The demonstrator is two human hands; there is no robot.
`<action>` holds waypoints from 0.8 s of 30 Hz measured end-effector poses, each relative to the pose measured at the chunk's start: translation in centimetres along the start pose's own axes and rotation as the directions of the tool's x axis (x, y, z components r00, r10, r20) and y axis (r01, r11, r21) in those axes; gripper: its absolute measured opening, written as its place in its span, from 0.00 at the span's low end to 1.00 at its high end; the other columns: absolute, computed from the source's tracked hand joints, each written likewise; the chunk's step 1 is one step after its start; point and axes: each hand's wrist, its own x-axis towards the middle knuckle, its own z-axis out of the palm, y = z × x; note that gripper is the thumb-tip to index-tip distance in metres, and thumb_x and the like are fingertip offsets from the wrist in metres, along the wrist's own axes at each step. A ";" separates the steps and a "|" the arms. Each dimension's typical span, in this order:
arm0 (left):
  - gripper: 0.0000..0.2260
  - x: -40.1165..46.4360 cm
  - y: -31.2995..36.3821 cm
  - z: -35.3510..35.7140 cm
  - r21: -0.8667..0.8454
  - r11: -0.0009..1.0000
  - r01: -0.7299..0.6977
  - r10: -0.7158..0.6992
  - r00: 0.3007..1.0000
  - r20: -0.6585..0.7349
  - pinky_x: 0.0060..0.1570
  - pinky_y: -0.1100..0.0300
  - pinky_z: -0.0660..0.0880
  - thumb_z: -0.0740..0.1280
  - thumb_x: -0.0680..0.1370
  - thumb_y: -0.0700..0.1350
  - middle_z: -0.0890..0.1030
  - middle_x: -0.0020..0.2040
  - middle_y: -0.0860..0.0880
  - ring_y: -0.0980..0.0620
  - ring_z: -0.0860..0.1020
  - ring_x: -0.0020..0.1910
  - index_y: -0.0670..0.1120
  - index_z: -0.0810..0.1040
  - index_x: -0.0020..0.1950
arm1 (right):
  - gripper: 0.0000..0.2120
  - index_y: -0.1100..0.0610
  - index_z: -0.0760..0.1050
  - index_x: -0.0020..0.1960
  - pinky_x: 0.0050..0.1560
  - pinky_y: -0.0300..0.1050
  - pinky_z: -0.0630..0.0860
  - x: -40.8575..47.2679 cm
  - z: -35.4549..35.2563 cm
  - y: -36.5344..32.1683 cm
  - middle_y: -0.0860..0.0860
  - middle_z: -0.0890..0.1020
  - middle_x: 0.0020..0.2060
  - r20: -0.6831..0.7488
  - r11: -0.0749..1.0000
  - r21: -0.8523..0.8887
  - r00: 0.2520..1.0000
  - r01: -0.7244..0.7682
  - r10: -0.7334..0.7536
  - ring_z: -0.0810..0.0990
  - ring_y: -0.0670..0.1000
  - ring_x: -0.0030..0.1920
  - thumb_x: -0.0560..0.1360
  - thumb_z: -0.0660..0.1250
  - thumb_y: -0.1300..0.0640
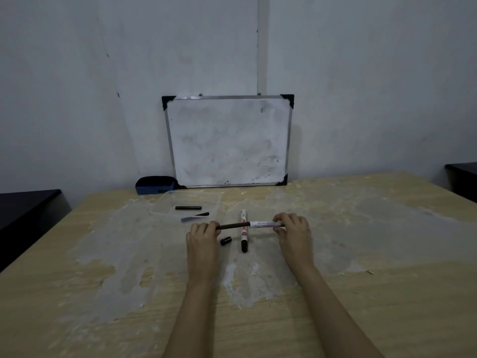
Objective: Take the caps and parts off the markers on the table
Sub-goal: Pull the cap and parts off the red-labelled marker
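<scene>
I held the marker (264, 224) level above the table (361, 254), right hand (293, 228) clenched round its white barrel, left hand (204, 233) pinching the dark inner rod (232, 226), probably to draw it straight out

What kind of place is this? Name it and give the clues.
Probably a plain workroom or makeshift study space: a worn wooden table, a small whiteboard leaning against a bare wall, and a blue eraser beside it.
</scene>
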 end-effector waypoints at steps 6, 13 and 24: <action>0.06 0.0 -0.1 0.0 0.020 1.000 -0.024 0.024 1.000 0.013 0.38 0.52 0.74 0.73 0.68 0.34 0.84 0.37 0.42 0.41 0.79 0.40 0.40 0.82 0.43 | 0.08 0.59 0.77 0.50 0.52 0.53 0.71 -0.1 0.0 0.2 0.58 0.81 0.48 0.007 1.000 0.003 1.000 -0.009 0.009 0.74 0.61 0.52 0.71 0.68 0.64; 0.06 0.0 0.0 -0.1 0.012 1.000 -0.024 0.024 1.000 0.007 0.40 0.52 0.75 0.72 0.69 0.34 0.84 0.39 0.42 0.41 0.79 0.42 0.39 0.82 0.45 | 0.08 0.59 0.77 0.50 0.53 0.52 0.70 0.0 0.0 0.3 0.59 0.81 0.48 0.009 1.000 0.020 1.000 -0.010 0.010 0.74 0.61 0.53 0.71 0.68 0.64; 0.13 0.0 1.4 0.3 -0.137 0.974 -0.179 0.181 0.983 0.001 0.43 0.60 0.72 0.70 0.68 0.36 0.84 0.38 0.41 0.41 0.80 0.40 0.37 0.81 0.53 | 0.07 0.57 0.75 0.53 0.50 0.50 0.71 0.0 0.8 -0.1 0.56 0.81 0.49 0.174 0.994 0.098 0.983 0.050 -0.067 0.74 0.57 0.51 0.74 0.64 0.61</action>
